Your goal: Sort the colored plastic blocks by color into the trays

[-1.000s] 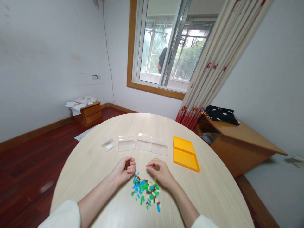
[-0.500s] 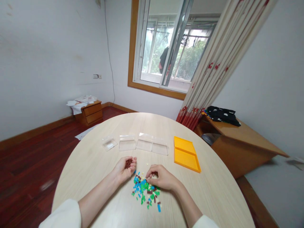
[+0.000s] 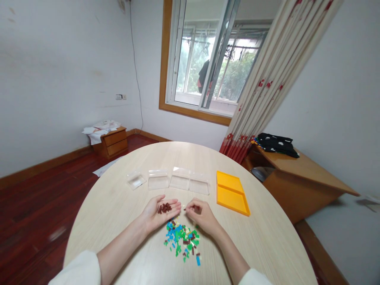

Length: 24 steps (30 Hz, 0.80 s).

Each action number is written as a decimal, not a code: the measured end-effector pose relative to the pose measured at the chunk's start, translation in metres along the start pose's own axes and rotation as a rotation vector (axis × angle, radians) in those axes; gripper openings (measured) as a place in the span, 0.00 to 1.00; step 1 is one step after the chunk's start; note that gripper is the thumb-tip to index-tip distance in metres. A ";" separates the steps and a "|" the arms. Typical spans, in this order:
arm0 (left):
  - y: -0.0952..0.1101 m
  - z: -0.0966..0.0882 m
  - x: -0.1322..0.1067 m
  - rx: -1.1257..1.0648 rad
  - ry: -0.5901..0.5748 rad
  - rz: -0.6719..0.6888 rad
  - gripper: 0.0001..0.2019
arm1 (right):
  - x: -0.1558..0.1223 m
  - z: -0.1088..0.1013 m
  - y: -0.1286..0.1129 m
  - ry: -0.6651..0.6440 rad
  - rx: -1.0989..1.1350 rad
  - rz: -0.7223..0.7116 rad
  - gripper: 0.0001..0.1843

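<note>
My left hand (image 3: 160, 211) lies palm up, fingers spread flat, cupping brown bricks (image 3: 164, 208) so none roll off. My right hand (image 3: 199, 215) pinches one beside it, over the pile (image 3: 182, 237) near the table's (image 3: 118, 206) front edge.

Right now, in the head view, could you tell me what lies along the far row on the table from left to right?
Small clear lid → clear box → two joined clear boxes → orange tray.
</note>
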<state>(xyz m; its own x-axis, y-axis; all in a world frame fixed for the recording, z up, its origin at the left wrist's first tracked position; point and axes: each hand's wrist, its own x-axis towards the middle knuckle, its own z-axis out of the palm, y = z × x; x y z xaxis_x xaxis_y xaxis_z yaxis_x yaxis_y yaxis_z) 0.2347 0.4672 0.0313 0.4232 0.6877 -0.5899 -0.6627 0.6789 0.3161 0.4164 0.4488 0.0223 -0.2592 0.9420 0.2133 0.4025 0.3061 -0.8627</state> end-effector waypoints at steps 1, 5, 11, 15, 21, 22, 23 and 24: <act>-0.001 -0.001 0.001 0.002 -0.007 -0.011 0.20 | 0.001 0.001 -0.001 0.078 0.002 -0.028 0.06; -0.006 -0.004 0.004 0.026 -0.066 -0.088 0.19 | 0.003 0.006 -0.004 0.169 -0.022 -0.136 0.06; -0.006 -0.002 0.003 -0.025 -0.009 -0.067 0.09 | 0.004 0.006 0.003 0.224 -0.052 -0.126 0.09; 0.005 -0.006 0.004 -0.162 -0.039 0.017 0.15 | 0.004 0.008 0.004 0.170 -0.100 -0.104 0.07; 0.013 -0.008 0.001 -0.222 -0.080 0.057 0.16 | -0.001 0.025 -0.007 -0.115 -0.239 -0.124 0.03; 0.013 -0.007 0.000 -0.226 -0.073 0.057 0.15 | -0.002 0.026 -0.008 -0.142 -0.263 -0.125 0.04; 0.012 -0.005 0.000 -0.230 -0.063 0.056 0.15 | -0.003 0.027 -0.009 -0.162 -0.284 -0.126 0.05; 0.011 -0.004 -0.001 -0.235 -0.051 0.054 0.15 | -0.004 0.028 -0.009 -0.176 -0.301 -0.128 0.06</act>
<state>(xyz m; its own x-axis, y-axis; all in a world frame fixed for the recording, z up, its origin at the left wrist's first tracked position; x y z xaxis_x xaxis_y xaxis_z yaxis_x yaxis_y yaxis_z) 0.2241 0.4731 0.0325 0.4096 0.7375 -0.5370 -0.8081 0.5665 0.1616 0.3892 0.4387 0.0169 -0.4604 0.8635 0.2061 0.5904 0.4712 -0.6553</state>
